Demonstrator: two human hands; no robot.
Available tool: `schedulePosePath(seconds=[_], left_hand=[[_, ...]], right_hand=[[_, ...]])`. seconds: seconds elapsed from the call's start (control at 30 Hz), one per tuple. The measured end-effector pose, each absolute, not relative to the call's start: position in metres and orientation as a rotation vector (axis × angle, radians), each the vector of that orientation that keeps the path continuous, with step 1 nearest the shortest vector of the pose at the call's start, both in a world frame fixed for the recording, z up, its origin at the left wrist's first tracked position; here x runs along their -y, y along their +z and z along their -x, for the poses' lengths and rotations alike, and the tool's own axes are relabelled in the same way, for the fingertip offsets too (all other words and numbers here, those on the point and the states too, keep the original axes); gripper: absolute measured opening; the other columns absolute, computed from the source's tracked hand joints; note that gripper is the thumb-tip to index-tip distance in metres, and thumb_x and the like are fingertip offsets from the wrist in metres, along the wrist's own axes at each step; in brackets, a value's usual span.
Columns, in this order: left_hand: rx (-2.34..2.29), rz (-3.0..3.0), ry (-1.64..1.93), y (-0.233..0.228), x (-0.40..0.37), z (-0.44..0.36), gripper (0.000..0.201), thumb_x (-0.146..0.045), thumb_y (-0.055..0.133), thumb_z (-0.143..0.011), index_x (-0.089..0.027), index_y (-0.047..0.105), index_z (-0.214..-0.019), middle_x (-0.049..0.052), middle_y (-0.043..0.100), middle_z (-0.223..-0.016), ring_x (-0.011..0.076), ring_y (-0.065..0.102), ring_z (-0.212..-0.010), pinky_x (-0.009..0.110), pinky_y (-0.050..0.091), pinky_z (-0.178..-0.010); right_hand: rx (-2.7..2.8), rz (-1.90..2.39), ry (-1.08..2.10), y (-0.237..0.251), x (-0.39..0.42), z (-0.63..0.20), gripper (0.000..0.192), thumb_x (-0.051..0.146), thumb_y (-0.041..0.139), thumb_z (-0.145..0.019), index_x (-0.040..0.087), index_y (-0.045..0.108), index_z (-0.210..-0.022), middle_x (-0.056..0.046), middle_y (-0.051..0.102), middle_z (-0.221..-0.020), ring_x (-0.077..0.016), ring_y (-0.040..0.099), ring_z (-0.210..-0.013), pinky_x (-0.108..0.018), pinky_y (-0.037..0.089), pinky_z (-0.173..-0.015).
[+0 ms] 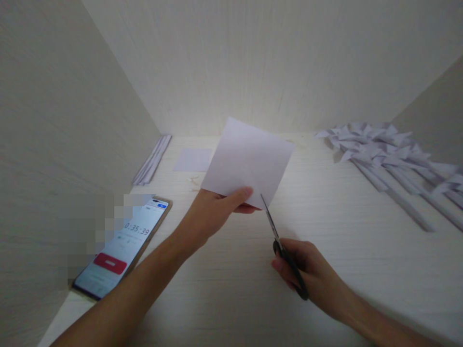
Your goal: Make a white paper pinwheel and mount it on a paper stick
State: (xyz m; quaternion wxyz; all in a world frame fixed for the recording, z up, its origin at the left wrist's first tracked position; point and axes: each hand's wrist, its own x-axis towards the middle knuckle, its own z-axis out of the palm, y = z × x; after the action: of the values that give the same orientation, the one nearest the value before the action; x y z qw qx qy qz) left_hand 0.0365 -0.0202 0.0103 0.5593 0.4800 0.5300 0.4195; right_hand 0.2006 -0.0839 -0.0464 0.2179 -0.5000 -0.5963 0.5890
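Observation:
A white, roughly square sheet of paper (249,159) is held up over the table. My left hand (220,207) pinches its near edge, thumb on top and fingers underneath. Black-handled scissors (289,265) are gripped in my right hand (311,270). Their blades reach the paper's near edge, close to the right corner, just right of my left thumb. One blade lies over the sheet; whether the other is beneath it I cannot tell.
A phone (133,246) showing a running timer lies at the left. Rolled paper strips (154,159) and another white sheet (191,159) are at the back left. Several paper pinwheels (383,147) on paper sticks (401,197) are heaped at the right. Walls (238,62) enclose the table.

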Motion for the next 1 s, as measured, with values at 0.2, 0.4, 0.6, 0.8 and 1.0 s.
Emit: schedulePosePath(seconds=[0.2,0.4,0.6,0.8,1.0], left_hand=[[-1.274,-1.108,0.949,0.012,0.023,-0.039,0.023,-0.025,0.061,-0.064,-0.013,0.063,-0.083,0.005,0.067,-0.083,0.0158,0.063,-0.068,0.025,0.055,-0.061],[-1.341,-1.084,0.916,0.021,0.027,-0.043,0.015,-0.022,0.061,-0.062,-0.014,0.064,-0.075,0.004,0.068,-0.078,0.0166,0.063,-0.065,0.024,0.054,-0.059],[-1.323,-1.087,0.902,0.015,0.029,-0.045,0.017,-0.024,0.062,-0.061,-0.013,0.064,-0.074,0.004,0.067,-0.077,0.0163,0.062,-0.063,0.026,0.054,-0.059],[-1.293,-1.085,0.847,0.009,0.030,-0.045,0.016,-0.025,0.061,-0.062,-0.013,0.064,-0.072,0.004,0.067,-0.075,0.0152,0.062,-0.061,0.026,0.054,-0.059],[-1.291,-1.078,0.869,0.010,0.030,-0.045,0.016,-0.023,0.062,-0.061,-0.013,0.063,-0.074,0.003,0.067,-0.074,0.0152,0.062,-0.061,0.025,0.055,-0.058]], right_hand=[[1.661,1.393,1.594,-0.047,0.083,-0.200,0.035,0.045,0.049,-0.074,0.018,0.036,-0.056,0.006,0.031,-0.047,-0.0055,0.027,-0.043,-0.020,0.022,-0.039],[1.662,1.350,1.628,-0.045,0.084,-0.201,0.033,0.043,0.048,-0.076,0.018,0.037,-0.059,0.006,0.034,-0.049,-0.0060,0.030,-0.044,-0.020,0.023,-0.040],[1.682,1.367,1.581,-0.045,0.083,-0.200,0.034,0.045,0.048,-0.075,0.018,0.037,-0.058,0.005,0.034,-0.050,-0.0068,0.031,-0.046,-0.021,0.024,-0.042],[1.695,1.374,1.546,-0.044,0.083,-0.200,0.036,0.047,0.047,-0.075,0.018,0.035,-0.057,0.005,0.034,-0.049,-0.0072,0.032,-0.046,-0.021,0.023,-0.042],[1.674,1.360,1.574,-0.042,0.084,-0.200,0.035,0.045,0.046,-0.075,0.018,0.035,-0.057,0.005,0.033,-0.050,-0.0070,0.031,-0.046,-0.021,0.023,-0.042]])
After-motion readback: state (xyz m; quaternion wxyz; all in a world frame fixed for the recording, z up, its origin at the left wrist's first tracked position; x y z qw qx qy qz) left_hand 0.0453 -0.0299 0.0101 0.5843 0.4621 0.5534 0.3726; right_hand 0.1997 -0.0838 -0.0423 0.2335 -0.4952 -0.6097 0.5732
